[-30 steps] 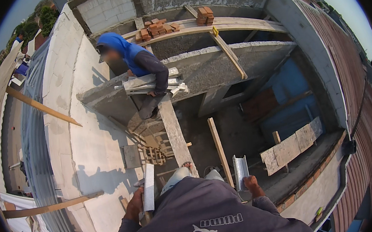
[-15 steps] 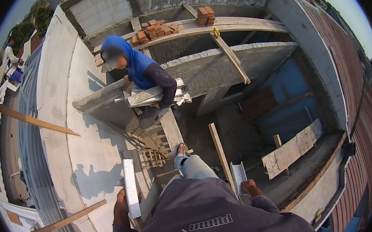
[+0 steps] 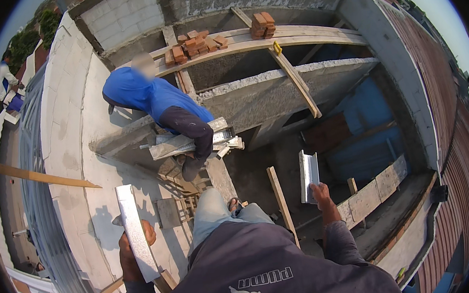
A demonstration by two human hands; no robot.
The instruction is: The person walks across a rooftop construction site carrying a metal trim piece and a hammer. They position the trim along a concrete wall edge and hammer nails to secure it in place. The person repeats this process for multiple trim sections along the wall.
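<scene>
My left hand (image 3: 125, 249), closed, grips a long, shiny metal channel (image 3: 133, 229) that points away from me. A grey tip sticks out beside that fist; what it belongs to is hidden. Out to the right over the deep room, my right hand (image 3: 322, 194) is wrapped round the near end of a shorter metal channel (image 3: 308, 176), its hollow side showing. Ahead of me a co-worker (image 3: 156, 100) in a blue hood carries a bundle of similar metal pieces (image 3: 173, 145) under one arm.
A narrow plank (image 3: 221, 177) runs over the drop beneath us. Stacked bricks (image 3: 196, 44) lie on long boards (image 3: 303, 35) at the far side. A timber (image 3: 282, 204) stands between my hands. A pale wall (image 3: 69, 134) rises left; a corrugated roof (image 3: 438, 93) lies right.
My right hand has lifted its channel forward and up. The left hand has swung left and forward with the other. My left leg has come forward, and the co-worker has turned away.
</scene>
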